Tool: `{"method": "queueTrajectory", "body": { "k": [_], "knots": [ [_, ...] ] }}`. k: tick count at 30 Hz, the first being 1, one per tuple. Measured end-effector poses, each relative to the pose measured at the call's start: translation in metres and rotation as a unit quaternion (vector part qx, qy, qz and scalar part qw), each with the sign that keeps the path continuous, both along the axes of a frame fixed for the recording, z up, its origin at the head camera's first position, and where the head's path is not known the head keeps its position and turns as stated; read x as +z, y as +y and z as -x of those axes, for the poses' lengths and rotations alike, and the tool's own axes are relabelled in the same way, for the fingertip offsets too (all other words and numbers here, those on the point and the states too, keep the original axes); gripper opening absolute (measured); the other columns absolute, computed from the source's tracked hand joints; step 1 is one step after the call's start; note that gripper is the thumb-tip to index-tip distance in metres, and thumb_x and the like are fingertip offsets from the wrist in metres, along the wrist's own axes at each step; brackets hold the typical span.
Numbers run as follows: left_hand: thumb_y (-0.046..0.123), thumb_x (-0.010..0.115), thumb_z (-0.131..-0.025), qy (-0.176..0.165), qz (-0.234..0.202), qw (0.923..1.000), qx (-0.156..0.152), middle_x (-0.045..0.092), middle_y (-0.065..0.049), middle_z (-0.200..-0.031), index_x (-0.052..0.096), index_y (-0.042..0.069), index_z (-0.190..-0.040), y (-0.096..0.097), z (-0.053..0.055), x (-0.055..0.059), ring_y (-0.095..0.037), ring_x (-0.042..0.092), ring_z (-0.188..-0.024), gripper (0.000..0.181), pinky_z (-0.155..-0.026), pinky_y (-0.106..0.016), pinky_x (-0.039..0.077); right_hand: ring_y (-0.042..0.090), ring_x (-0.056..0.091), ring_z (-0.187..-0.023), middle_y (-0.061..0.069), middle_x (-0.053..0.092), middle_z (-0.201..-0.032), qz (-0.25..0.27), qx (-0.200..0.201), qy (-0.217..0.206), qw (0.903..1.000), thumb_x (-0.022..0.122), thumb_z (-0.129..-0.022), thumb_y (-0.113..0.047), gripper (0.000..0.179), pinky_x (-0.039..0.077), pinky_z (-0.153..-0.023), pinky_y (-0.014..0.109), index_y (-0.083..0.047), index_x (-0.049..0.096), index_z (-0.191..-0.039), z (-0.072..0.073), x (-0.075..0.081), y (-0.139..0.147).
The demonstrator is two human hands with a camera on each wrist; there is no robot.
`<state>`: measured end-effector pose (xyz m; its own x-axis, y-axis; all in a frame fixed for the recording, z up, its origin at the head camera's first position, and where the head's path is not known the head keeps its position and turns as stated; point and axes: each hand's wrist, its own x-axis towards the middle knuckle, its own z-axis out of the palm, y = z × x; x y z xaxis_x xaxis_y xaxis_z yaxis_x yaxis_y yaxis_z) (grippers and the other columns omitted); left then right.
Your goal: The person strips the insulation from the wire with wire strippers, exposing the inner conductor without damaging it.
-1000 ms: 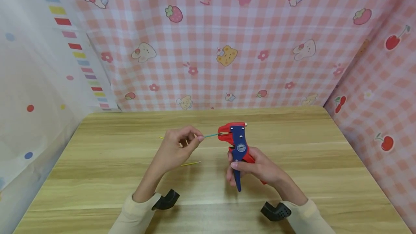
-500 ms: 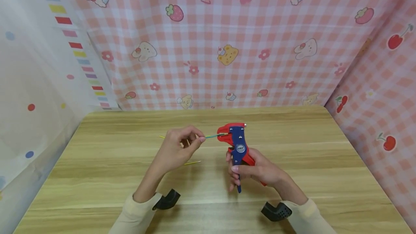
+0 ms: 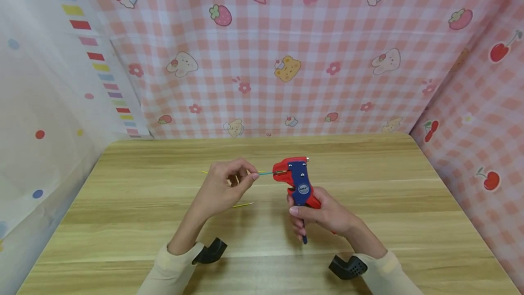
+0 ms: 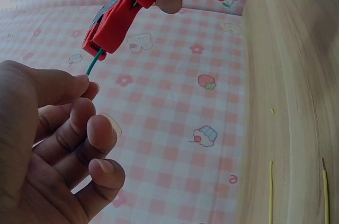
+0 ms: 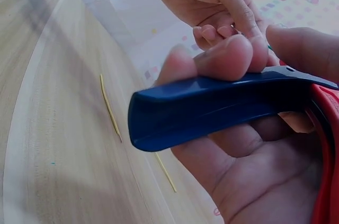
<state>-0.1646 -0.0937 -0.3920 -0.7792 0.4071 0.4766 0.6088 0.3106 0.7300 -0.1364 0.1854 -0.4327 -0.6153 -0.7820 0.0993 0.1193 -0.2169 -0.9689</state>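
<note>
In the head view my left hand pinches a thin green wire between thumb and forefinger; the other fingers are loosely bent. The wire's far end runs into the mouth of a red and blue wire stripper, where it is hidden. My right hand grips the stripper by its handles, head upward and mouth facing left. From the left wrist, the red nose stands close around the green wire. The right wrist view shows fingers wrapped round the blue handle.
Two yellow wires lie on the wooden table, one wire in front of the other wire, both partly behind my left hand. A small yellow scrap lies near them. A checked pink cloth hangs behind the table.
The stripper's head has dipped slightly and shifted a little left, nearer my left fingers, so less green wire shows. My right fingers have moved on the handle. The left hand has hardly moved.
</note>
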Motion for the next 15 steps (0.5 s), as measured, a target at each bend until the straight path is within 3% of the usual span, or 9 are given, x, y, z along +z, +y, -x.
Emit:
{"method": "queueTrajectory", "body": {
  "k": [5,12,15],
  "knots": [
    [0.008,0.072,-0.095,0.001,-0.002,1.0,-0.003,0.062,0.004,-0.063,0.073,0.015,-0.091,0.0007,-0.001,0.0019,-0.005,0.052,-0.057,0.007,-0.053,-0.023,0.048,0.017,0.059,-0.065,0.004,0.055,-0.076,-0.005,-0.005,0.008,0.9999,0.046,-0.107,-0.001,0.006,0.06,-0.064,0.036,0.002,0.05,-0.104,0.0005,0.0006,0.0001],
    [0.008,0.072,-0.095,0.004,-0.005,1.0,-0.006,0.06,0.006,-0.062,0.073,0.014,-0.091,0.0012,-0.0013,0.0026,-0.005,0.051,-0.056,0.007,-0.053,-0.023,0.047,0.017,0.059,-0.061,0.003,0.054,-0.073,-0.012,-0.016,0.022,0.9996,0.046,-0.107,-0.004,0.019,0.06,-0.062,0.036,0.013,0.045,-0.098,0.0004,-0.0013,0.0008],
    [0.008,0.072,-0.095,0.006,-0.004,0.9999,-0.007,0.061,0.006,-0.062,0.073,0.012,-0.091,0.0009,-0.001,0.0025,-0.004,0.051,-0.056,0.006,-0.053,-0.023,0.048,0.017,0.058,-0.059,0.004,0.053,-0.071,-0.014,-0.022,0.026,0.9993,0.047,-0.107,-0.004,0.019,0.06,-0.06,0.037,0.011,0.046,-0.096,0.0002,-0.001,0.0007]
  ]
}}
